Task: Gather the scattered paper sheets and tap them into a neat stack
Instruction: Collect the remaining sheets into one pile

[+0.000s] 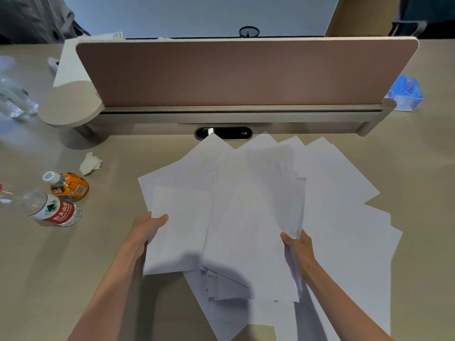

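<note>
Several white paper sheets [339,183] lie fanned out on the beige desk [61,267], spreading to the right and toward me. A loose, uneven bundle of sheets [241,230] is lifted above them between both hands. My left hand [147,228] grips the bundle's left edge, thumb on top. At the right edge, my right hand [299,249] holds the bundle with its thumb on the top sheet and fingers underneath. The bundle's edges are not aligned.
A brown partition panel [246,72] on a grey rail crosses the back of the desk. On the left stand an orange drink bottle [70,187], a red-labelled water bottle [53,210] and a crumpled tissue [90,163]. A blue-and-clear box [406,93] sits at the right.
</note>
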{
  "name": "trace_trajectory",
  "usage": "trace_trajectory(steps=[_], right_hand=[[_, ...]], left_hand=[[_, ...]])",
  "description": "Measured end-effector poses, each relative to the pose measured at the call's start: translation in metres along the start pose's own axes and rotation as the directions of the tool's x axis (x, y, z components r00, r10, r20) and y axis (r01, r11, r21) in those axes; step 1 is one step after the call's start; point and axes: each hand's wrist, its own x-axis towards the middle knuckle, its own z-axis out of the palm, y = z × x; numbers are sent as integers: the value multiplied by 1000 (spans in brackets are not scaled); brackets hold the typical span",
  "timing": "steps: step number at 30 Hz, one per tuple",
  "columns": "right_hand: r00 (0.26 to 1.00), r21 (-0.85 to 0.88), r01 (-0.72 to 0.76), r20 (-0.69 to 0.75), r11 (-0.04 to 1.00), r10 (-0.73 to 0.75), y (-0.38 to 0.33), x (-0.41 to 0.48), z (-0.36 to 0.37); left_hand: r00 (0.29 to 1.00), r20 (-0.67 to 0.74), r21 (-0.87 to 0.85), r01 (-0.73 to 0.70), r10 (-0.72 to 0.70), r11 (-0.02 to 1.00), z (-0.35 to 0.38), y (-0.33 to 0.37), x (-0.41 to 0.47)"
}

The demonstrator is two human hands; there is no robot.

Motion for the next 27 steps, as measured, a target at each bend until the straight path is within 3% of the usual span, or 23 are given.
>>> trace_trajectory(steps=[2, 4, 8, 13, 17, 19, 22, 27], right_hand=[[1000, -76, 30, -5, 997, -31, 0, 1, 1], [999, -110, 42, -4, 993, -43, -1, 1, 3], [1000, -82, 28, 10, 996, -27, -12, -8, 5], [998, 27, -64, 1, 998, 64, -11, -7, 4], [992, 131, -126, 48, 983, 120, -13, -7, 4], [989, 160, -140, 76, 977, 129, -14, -9, 3], [987, 149, -150, 73, 977, 140, -17, -9, -1], [976, 121, -199, 116, 972, 186, -23, -13, -8]], left_hand=[[992, -35, -28, -123, 122, 992, 6, 9, -8], [947, -93, 101, -297, 306, 950, 8, 29, -22], [764, -83, 408, -560, 640, 722, 7, 75, -41], [527, -163, 477, -698, 834, 534, 14, 123, -72], [450, -211, 366, -787, 868, 497, 31, 141, -95], [440, -135, 325, -827, 888, 459, 45, 135, -101], [391, 136, 307, -890, 911, 336, 63, 106, -94], [400, 472, 427, -883, 786, 193, 90, 30, -78]])
